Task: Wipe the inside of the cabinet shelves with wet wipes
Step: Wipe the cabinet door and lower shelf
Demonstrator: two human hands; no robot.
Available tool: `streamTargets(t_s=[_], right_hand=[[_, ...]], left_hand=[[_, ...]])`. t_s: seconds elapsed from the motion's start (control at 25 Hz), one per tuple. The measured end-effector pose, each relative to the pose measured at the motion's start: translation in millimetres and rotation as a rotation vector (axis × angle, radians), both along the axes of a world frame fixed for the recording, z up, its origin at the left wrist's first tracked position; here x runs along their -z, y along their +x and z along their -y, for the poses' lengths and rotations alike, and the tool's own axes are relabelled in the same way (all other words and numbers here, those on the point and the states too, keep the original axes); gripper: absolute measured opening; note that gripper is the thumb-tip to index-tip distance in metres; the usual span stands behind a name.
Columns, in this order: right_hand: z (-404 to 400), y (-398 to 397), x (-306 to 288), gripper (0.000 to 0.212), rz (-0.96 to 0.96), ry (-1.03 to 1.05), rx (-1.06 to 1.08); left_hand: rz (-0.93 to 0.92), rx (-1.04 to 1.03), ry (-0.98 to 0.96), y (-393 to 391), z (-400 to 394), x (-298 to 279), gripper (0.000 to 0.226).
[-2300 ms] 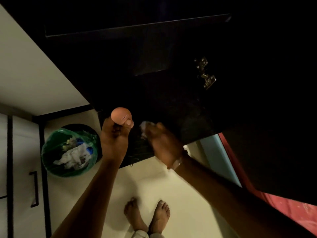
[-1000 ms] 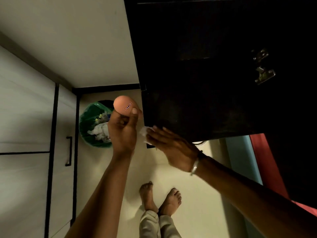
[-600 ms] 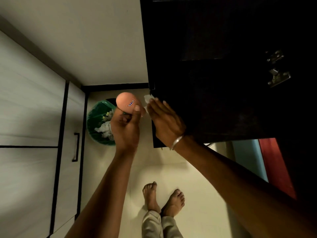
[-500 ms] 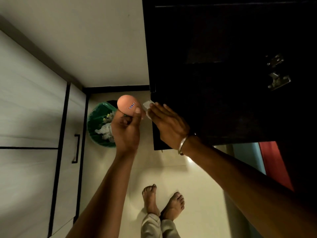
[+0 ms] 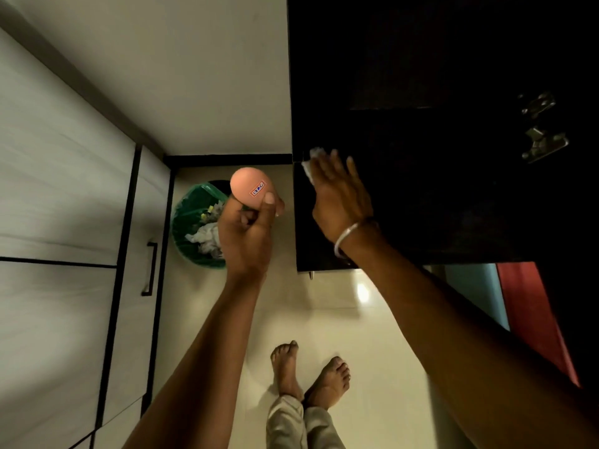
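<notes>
The dark cabinet (image 5: 421, 196) fills the upper right, its inside nearly black. My right hand (image 5: 340, 196), fingers straight, presses a white wet wipe (image 5: 308, 166) flat against the cabinet's dark surface near its left edge; most of the wipe is hidden under the fingers. To the left of the cabinet, my left hand (image 5: 248, 231) grips a pink rounded object with a small label (image 5: 248, 187), held up in the air away from the cabinet.
A green-lined bin (image 5: 194, 228) with crumpled wipes stands on the pale floor below. Pale cupboard doors with a black handle (image 5: 149, 268) run along the left. A metal hinge (image 5: 541, 131) sits on the cabinet's right side. My bare feet (image 5: 308, 371) are below.
My right hand slid the wipe along the cabinet surface toward its upper left edge. My left hand kept hold of the pink object with little movement. The view shifted left from the earliest frame.
</notes>
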State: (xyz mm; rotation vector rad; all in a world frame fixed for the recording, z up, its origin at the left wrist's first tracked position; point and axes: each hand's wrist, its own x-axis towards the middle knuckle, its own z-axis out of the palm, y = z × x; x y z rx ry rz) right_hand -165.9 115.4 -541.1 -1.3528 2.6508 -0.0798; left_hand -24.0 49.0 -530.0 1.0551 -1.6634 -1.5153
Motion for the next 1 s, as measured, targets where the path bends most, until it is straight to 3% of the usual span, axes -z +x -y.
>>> streamTargets(t_s=[0.08,0.16,0.24,0.4,0.48,0.6,0.68,0.76,0.88,0.92,1.0], right_hand=[[5.9,2.8,1.7,0.073,0.03,0.004,0.072],[-32.6,43.4,5.7,0.076,0.033,0.086,-0.115],[-74.6,64.0,1.6,0.079,0.044,0.042,-0.224],[-21.3,-27.3,2.1,0.076,0.03,-0.051,0.059],[5.4,-27.2,5.1,0.071,0.073,-0.049,0.11],[-45.7,62.2,28.9,0.069,-0.062,-0.032,-0.22],[-118.3,88.1,29.6,0.077,-0.011,-0.066,-0.388],[-172.5,45.1,27.5,0.085,-0.075,-0.113,-0.232],[-200.1,-5.9,23.9,0.077,-0.169,-0.093,0.298],[-184.3,10.1,25.1,0.072,-0.159,-0.104,0.342],[-145.1,67.8,30.7,0.074,-0.111,-0.155,0.215]], left_hand=[[-0.004,0.009,-0.008,2.0,-0.9,0.9,0.012],[-0.036,0.003,-0.005,5.9,-0.6,2.3,0.005],[-0.025,-0.008,-0.009,11.6,-0.8,2.0,0.016],[0.018,0.017,-0.053,20.6,-0.7,3.5,0.026],[0.024,0.019,-0.041,22.9,1.1,5.3,0.018],[-0.001,0.002,-0.013,18.9,-5.1,4.1,0.011],[-0.011,0.019,-0.006,16.0,-8.0,1.3,0.012],[-0.022,0.034,-0.006,13.9,-8.5,0.7,0.01],[-0.043,0.046,0.011,7.2,-13.1,3.5,0.014],[-0.052,0.036,0.034,2.9,-16.2,4.6,0.018],[-0.052,0.038,0.087,-10.3,-27.1,5.7,0.028]])
